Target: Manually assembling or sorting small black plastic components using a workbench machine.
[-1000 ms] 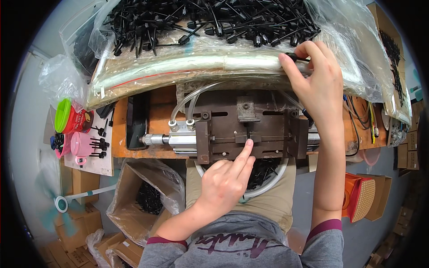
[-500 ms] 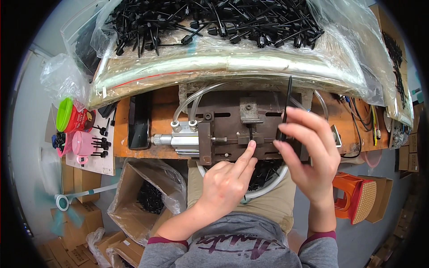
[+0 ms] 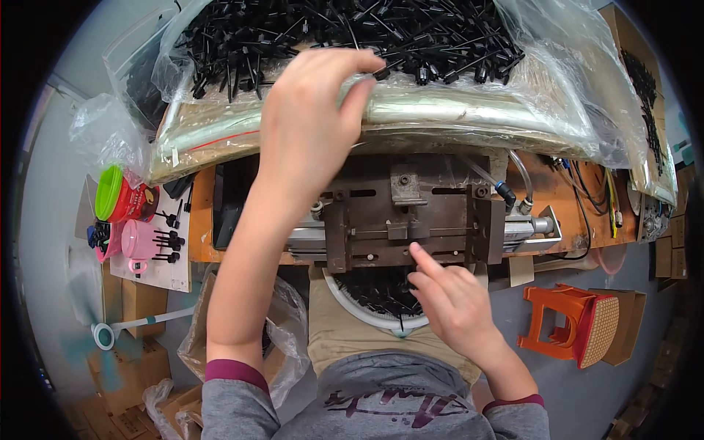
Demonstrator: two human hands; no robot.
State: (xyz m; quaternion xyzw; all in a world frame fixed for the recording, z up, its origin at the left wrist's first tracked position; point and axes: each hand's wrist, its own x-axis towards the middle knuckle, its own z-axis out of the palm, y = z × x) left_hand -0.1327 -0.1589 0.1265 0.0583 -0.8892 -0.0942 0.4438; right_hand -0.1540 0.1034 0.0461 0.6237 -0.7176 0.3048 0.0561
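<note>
My left hand reaches up over the heap of black plastic parts, which have long thin stems and thicker ends. Its thumb and forefinger are apart, with their tips beside a dark part at the heap's near edge. My right hand is at the front of a dark metal fixture, forefinger stretched toward its small centre block and the other fingers bent. No part shows in it, though its palm side is hidden. Under the fixture, a round white-rimmed container holds more black parts.
Air cylinders stand at the fixture's left and right, with clear hoses. A plastic-lined carton is at lower left. An orange stool stands at right. A pink cup and black parts sit on the left side.
My left hand has left the fixture and moved up to the heap. My right hand has come down to the fixture's front, and the long black part it held no longer shows there.
</note>
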